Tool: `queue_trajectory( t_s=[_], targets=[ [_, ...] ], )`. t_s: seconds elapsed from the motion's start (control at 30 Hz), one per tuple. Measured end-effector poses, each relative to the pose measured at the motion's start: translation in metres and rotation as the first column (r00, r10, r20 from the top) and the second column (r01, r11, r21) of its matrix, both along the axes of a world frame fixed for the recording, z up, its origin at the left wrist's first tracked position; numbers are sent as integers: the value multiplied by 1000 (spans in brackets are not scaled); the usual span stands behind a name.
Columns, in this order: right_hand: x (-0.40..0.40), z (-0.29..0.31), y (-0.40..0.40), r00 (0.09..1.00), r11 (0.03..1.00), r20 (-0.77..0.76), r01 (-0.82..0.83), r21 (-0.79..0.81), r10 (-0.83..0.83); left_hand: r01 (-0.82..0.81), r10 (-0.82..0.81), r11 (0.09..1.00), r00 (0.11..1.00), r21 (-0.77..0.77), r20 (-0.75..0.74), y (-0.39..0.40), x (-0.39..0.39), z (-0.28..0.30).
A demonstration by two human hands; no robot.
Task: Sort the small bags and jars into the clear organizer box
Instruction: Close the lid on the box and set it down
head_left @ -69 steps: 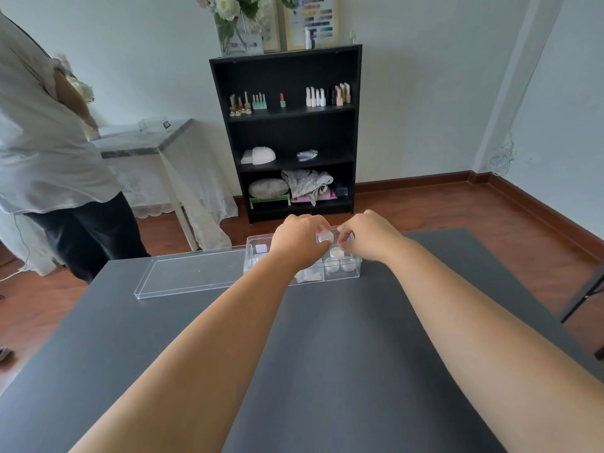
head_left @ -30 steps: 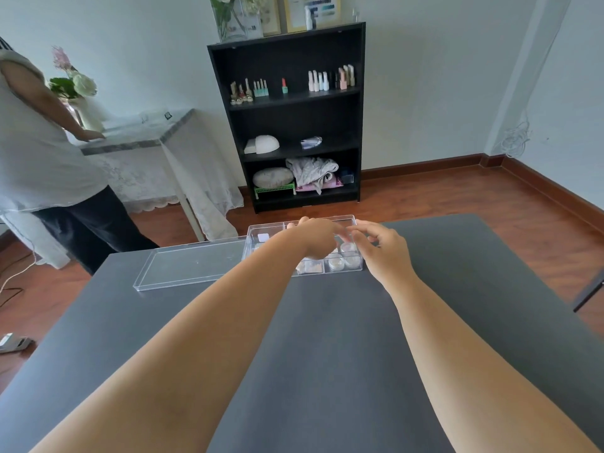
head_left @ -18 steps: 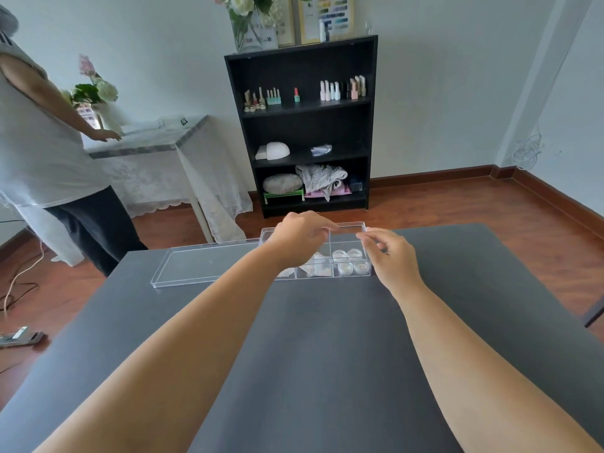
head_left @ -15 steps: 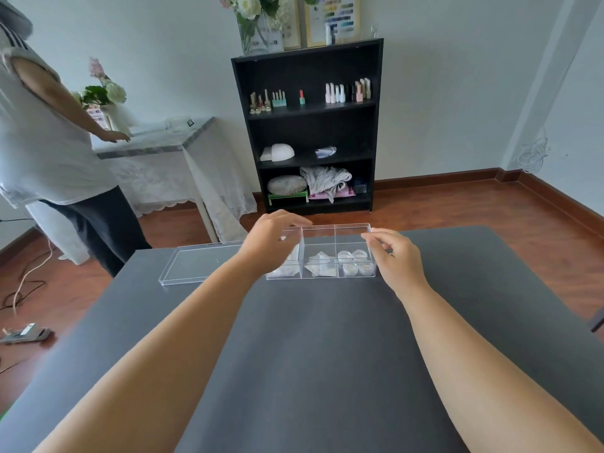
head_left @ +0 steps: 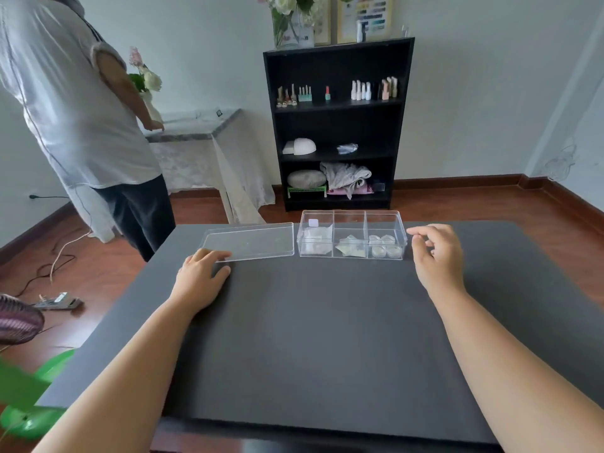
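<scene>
The clear organizer box [head_left: 385, 218] stands open at the far edge of the dark table [head_left: 310, 338]. Small clear bags [head_left: 316, 240] lie in its left compartment, more bags [head_left: 351, 248] in the middle one, and several small jars [head_left: 385, 246] in the right one. Its clear lid [head_left: 251, 240] lies flat to the left of the box. My left hand [head_left: 200, 281] rests on the table with its fingertips touching the lid's near left corner. My right hand [head_left: 438, 256] hovers just right of the box, fingers loosely curled, holding nothing.
A person in a white shirt [head_left: 75, 103] stands beyond the table's far left corner. A black shelf unit [head_left: 338, 125] with bottles stands against the wall behind. Cables [head_left: 55, 266] lie on the wooden floor at the left, and a green plant [head_left: 26, 390] sits at the lower left.
Both hands have left the box. My left hand moved left to the lid's near corner. My right hand drew back to the right of the box.
</scene>
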State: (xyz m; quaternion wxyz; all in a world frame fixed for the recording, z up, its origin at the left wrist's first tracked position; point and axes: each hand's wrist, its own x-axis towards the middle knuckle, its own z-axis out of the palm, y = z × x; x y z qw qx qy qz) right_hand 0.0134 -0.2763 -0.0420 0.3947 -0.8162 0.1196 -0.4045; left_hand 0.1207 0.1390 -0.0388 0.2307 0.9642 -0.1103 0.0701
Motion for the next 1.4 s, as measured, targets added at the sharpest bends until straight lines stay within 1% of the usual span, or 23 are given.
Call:
queue_trajectory(
  t_s=[0.07, 0.13, 0.23, 0.3, 0.4, 0.47, 0.5, 0.57, 0.63, 0.67, 0.8, 0.93, 1.0, 1.07, 1.1, 1.2, 1.23, 1.3, 1.33, 1.37, 1.4],
  targets=[
    [-8, -1, 4, 1000, 999, -5, 24, -28, -24, -24, 28, 999, 996, -43, 83, 5, -15, -5],
    [-16, 0, 10, 1000, 998, 3, 29, -64, -28, -46, 51, 998, 990, -45, 134, 9, -32, -7],
    [-27, 0, 19, 1000, 987, 24, -2, -164, 6, -16, 19, 1000, 987, -22, 161, 12, -56, -8],
    [-32, 0, 27, 999, 977, 22, -27, -214, 32, 6, 1, 999, 982, -40, 188, 12, -72, -6],
    [-38, -2, 37, 998, 958, -10, -65, -279, 65, 43, -20, 993, 979, -106, 204, 6, -93, -2],
    [-42, -3, 45, 992, 942, -56, -121, -313, 109, 100, -63, 980, 977, -175, 204, -1, -106, 2],
    [-43, -4, 49, 984, 935, -102, -169, -311, 144, 133, -89, 965, 976, -226, 198, -6, -112, 5],
    [-46, -6, 56, 947, 914, -240, -280, -294, 213, 183, -129, 933, 974, -310, 185, -16, -122, 13],
    [-48, -7, 60, 899, 883, -370, -356, -306, 234, 205, -150, 922, 971, -328, 187, -27, -129, 21],
    [-48, -7, 61, 884, 873, -407, -372, -315, 230, 218, -159, 918, 967, -331, 198, -31, -131, 27],
    [-47, -6, 62, 875, 890, -423, -370, -267, 237, 265, -178, 869, 955, -417, 236, -40, -140, 47],
    [-47, -5, 60, 854, 878, -431, -417, -236, 290, 292, -226, 815, 956, -500, 189, -54, -143, 58],
    [-46, -3, 60, 861, 892, -382, -421, -163, 337, 284, -239, 788, 959, -546, 153, -64, -138, 61],
    [-46, -4, 57, 880, 912, -261, -410, 4, 396, 277, -238, 755, 960, -594, 145, -77, -130, 64],
    [-47, -4, 55, 892, 915, -204, -392, 100, 404, 265, -226, 724, 963, -637, 145, -83, -125, 65],
    [-47, -6, 44, 912, 888, -88, -363, 281, 401, 195, -168, 600, 979, -776, 117, -99, -104, 69],
    [-47, -6, 41, 915, 866, -40, -364, 344, 401, 168, -160, 548, 983, -820, 94, -103, -97, 70],
    [-44, -6, 36, 924, 831, 41, -361, 423, 380, 119, -162, 411, 985, -904, 56, -113, -83, 69],
    [-42, -7, 34, 930, 825, 65, -351, 442, 361, 105, -170, 359, 984, -928, 46, -117, -76, 66],
    [-41, -7, 32, 936, 817, 85, -341, 465, 343, 100, -185, 332, 982, -938, 39, -122, -71, 62],
    [-40, -7, 31, 943, 816, 98, -324, 480, 317, 101, -204, 330, 978, -939, 34, -126, -66, 57]
  ],
)
